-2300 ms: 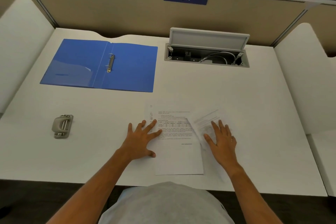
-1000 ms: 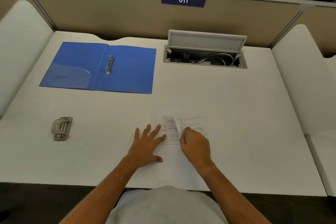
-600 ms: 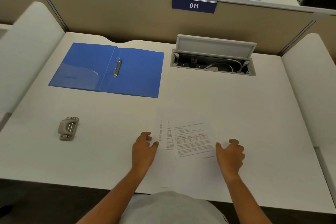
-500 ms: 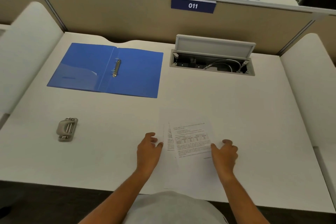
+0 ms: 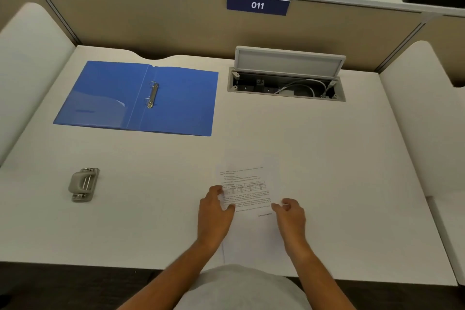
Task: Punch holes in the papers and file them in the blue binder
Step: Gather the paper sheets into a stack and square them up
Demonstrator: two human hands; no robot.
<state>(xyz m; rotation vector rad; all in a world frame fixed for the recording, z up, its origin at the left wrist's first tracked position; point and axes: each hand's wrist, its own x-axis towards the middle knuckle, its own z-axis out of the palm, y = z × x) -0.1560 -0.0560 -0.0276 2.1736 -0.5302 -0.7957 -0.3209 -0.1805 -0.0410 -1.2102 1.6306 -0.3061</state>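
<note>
Papers (image 5: 247,199) sit squared between my left hand (image 5: 215,214) and right hand (image 5: 292,216), each grip pinching an edge, while I see punch (image 5: 83,184) at nine o'clock and binder (image 5: 141,98) at eleven untouched.

A white bench (image 5: 327,158) sits in a cubicle — beige partition (image 5: 151,20) behind, bearing a blue "011" sign (image 5: 257,5). White side dividers (image 5: 30,58) flank it; an open cable hatch (image 5: 286,75) shows wiring.
</note>
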